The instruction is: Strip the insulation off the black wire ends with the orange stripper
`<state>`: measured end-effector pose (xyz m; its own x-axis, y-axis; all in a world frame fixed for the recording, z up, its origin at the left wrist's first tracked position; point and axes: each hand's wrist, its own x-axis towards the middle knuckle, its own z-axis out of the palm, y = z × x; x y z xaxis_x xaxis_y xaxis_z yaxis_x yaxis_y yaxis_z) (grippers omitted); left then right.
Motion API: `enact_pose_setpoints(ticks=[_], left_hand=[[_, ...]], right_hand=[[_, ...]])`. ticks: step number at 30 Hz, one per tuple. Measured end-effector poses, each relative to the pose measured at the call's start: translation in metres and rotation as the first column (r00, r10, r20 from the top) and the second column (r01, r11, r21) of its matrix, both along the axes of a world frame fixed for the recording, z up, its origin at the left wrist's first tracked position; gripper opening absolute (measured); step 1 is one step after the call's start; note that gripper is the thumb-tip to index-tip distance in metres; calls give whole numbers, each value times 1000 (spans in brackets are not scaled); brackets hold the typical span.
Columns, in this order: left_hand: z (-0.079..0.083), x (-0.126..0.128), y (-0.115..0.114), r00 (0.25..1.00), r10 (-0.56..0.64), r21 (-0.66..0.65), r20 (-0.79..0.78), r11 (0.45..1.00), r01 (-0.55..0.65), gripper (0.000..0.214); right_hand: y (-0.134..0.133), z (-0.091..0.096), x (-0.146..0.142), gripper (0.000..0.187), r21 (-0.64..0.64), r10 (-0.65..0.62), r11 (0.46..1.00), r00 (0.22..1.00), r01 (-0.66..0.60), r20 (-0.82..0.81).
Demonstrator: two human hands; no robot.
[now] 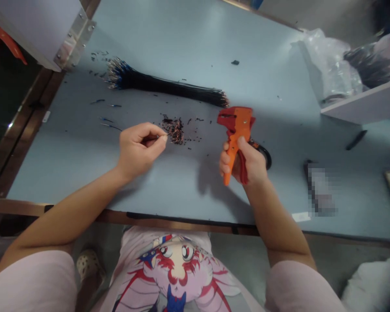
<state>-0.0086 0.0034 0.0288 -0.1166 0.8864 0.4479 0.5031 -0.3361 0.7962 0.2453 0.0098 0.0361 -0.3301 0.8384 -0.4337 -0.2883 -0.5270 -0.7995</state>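
Note:
Between the thumb and forefinger of my left hand (142,147) is a thin dark wire (169,134), its end pointing right over a small heap of black and copper scraps (177,130). My right hand (247,161) grips an orange and red wire stripper (242,125) by its handles, jaws facing left, apart from the wire. Behind both hands lies a long bundle of black wires (172,86), with blue and metal terminals at its left end and copper tips at its right. Several short loose wires (107,119) with blue ends lie left of the heap.
Partly hidden behind my right hand is a black round object (263,154). A blurred-out item (321,188) and a black strip (356,140) lie to the right. Clear plastic bags (334,65) stand at the back right, behind a pale panel (360,102). A white partition (45,30) is at the left.

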Motion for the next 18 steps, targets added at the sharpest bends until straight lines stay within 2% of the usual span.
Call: enact_pose_setpoints(ticks=[6, 12, 18], left_hand=[[-8, 3, 3, 995, -91, -17, -31, 996, 90, 6], [-7, 6, 0, 984, -121, 7, -134, 992, 123, 8], [-9, 5, 1, 987, -113, 36, -114, 992, 118, 9]], right_hand=[[-14, -5, -7, 41, -82, 304, 951, 951, -298, 64], [-21, -2, -11, 36, -57, 367, 930, 911, -363, 187], [-25, 4, -16, 28, -102, 453, 891, 860, -442, 235]])
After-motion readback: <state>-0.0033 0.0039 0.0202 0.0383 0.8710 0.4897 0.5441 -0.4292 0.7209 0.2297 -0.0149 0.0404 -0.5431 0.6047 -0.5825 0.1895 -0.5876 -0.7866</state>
